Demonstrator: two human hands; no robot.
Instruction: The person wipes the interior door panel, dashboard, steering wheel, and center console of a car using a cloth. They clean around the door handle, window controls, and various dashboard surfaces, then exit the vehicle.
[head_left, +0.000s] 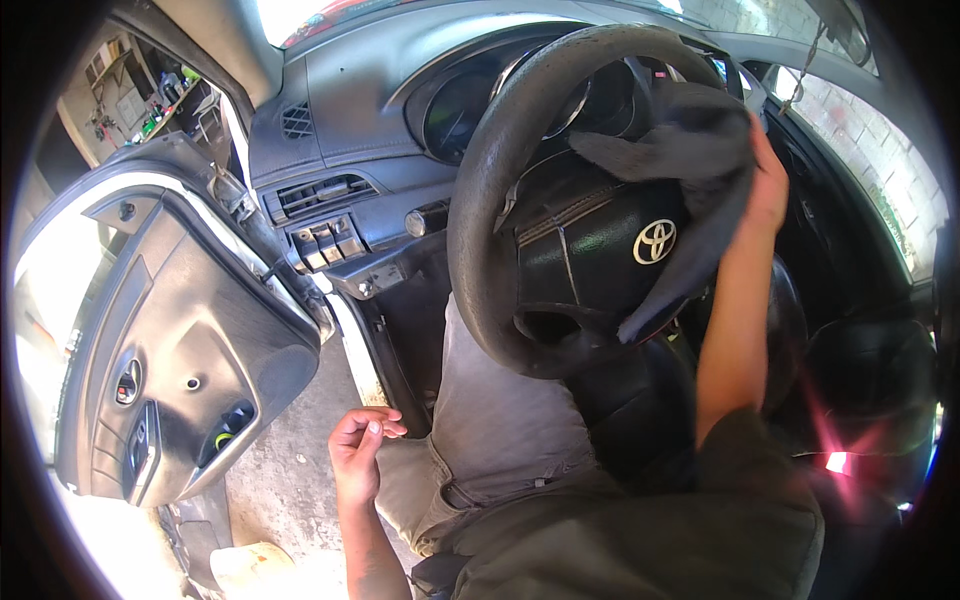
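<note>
A dark grey cloth (697, 157) hangs from my right hand (766, 180), which presses it against the upper right rim of a car's steering wheel (480, 217). Part of the cloth is blurred, and it drapes down over the wheel's right side beside the Toyota emblem (655, 241). Most of my right fingers are hidden behind the cloth. My left hand (366, 442) holds nothing, its fingers loosely curled above my left thigh, apart from the wheel.
The open driver's door (195, 322) stands at the left, over a concrete floor (277, 480). The dashboard (352, 112) with air vents and instrument cluster lies beyond the wheel. Black seats (862, 367) are at the right. A cord (806, 71) hangs by the mirror. A cluttered workbench (169, 109) shows outside.
</note>
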